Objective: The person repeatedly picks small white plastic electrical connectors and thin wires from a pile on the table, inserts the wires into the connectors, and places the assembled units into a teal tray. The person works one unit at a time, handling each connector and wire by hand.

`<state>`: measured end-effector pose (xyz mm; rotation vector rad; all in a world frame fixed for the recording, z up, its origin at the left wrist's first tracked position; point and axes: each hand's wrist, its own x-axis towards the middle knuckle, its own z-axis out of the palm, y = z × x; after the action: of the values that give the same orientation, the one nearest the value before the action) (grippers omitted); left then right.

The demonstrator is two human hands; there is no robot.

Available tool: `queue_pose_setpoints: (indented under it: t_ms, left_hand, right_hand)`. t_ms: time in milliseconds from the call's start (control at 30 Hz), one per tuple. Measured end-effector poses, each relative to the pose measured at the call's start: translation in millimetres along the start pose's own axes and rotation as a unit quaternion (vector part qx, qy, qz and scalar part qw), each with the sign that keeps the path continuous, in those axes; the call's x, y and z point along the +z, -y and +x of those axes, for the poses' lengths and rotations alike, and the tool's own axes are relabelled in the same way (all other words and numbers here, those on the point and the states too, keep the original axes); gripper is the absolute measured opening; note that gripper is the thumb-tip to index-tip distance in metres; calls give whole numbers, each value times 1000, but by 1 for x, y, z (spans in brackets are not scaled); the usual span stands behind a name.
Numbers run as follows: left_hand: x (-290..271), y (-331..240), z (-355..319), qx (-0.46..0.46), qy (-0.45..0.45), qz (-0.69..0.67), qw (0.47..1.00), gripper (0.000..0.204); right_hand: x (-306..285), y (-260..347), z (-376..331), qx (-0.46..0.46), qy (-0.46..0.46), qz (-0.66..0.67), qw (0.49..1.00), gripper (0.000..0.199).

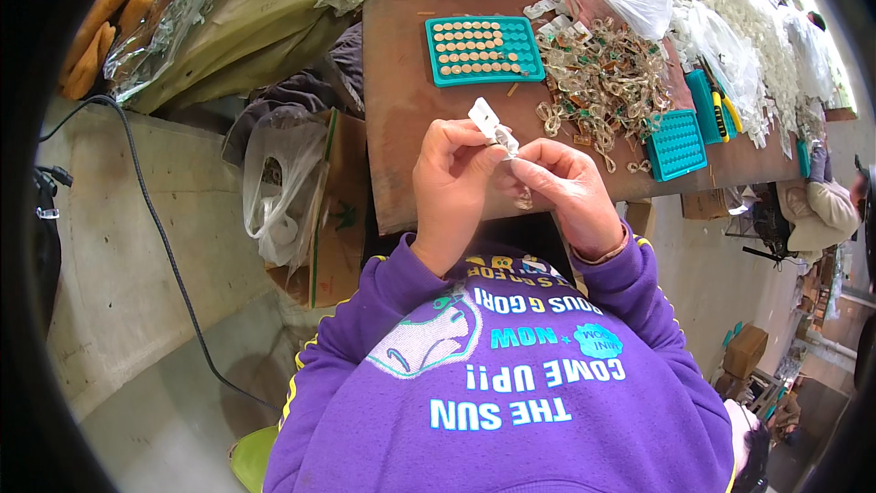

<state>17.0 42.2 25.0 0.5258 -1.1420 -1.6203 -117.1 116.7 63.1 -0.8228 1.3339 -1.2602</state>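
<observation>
Grey floor (703, 265) lies beside a worn, reddish-brown tabletop (392, 100). A purple sweatshirt (547, 443) bears white and teal lettering (465, 414), upside down in view. The tabletop carries a tangled, glossy heap (607, 78) of looped pieces and a rectangular teal tray (488, 80) holding rows of tan discs (464, 57). At its near edge, left hand (449, 187) and right hand (575, 196) pinch a small white piece (484, 116) between their fingers (552, 155).

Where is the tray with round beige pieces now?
In the head view, the teal tray lies above centre on the brown table, left of the tangled heap and beyond the left hand.
</observation>
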Motion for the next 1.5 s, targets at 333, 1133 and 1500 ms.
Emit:
queue_pose_setpoints:
  t_ms: [333, 1133, 1500]
  left_hand:
    - [-2, -2, -3, -60, -35, -10, 998, 18]
    - [-8, 3, 3, -239, 3, -296, 925, 10]
    - [-13, 27, 33, -196, -8, -292, 936, 11]
  right_hand:
    - [18, -3, -4, -235, -123, -307, 914, 12]
    - [20, -10, 6, -258, -117, -262, 922, 9]
    - [-39, 23, 86, -339, -203, -563, 725, 10]
